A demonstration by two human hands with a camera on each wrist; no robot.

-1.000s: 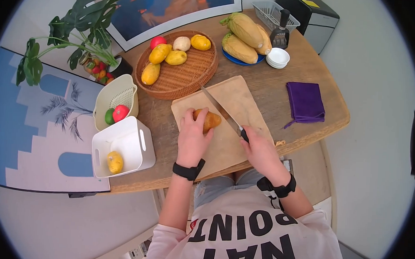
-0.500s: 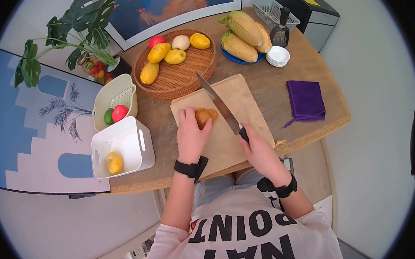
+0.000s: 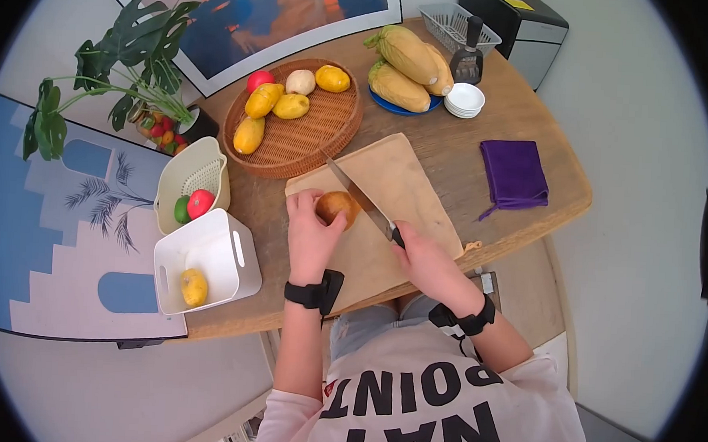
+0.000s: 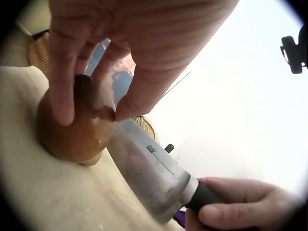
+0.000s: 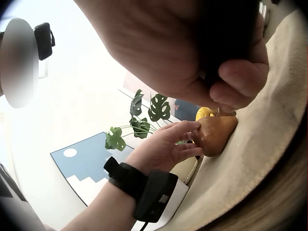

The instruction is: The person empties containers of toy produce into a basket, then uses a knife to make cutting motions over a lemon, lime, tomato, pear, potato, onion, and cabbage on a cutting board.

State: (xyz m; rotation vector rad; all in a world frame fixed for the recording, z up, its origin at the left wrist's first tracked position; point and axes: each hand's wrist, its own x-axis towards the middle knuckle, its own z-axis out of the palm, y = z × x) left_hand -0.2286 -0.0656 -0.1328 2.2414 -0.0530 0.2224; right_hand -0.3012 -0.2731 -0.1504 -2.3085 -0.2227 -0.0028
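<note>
A glossy brown, rounded, somewhat pear-shaped food item (image 3: 338,207) sits on the tan cutting board (image 3: 404,184). My left hand (image 3: 313,233) grips it, thumb on one side and fingers over the top and far side. In the left wrist view, the thumb and fingertips press on the brown item (image 4: 79,132). My right hand (image 3: 430,265) holds a kitchen knife (image 3: 359,196) by its black handle. The broad blade slants up and left over the board, beside the item, its tip near the woven tray. In the right wrist view, the right hand (image 5: 178,53) hides most of the handle.
The round woven tray (image 3: 326,135) holds yellow fruits. At left stand a pale green colander (image 3: 217,162) and a white bin (image 3: 243,283) with a yellow piece inside. Corn on a blue plate (image 3: 412,110), white bowls (image 3: 464,99) and a purple cloth (image 3: 515,173) occupy the right side.
The left hand has turned the brown item, whose tapered end pointed right before and now shows rounder. The right hand and knife have shifted slightly left, the blade's angle changing along the way.
</note>
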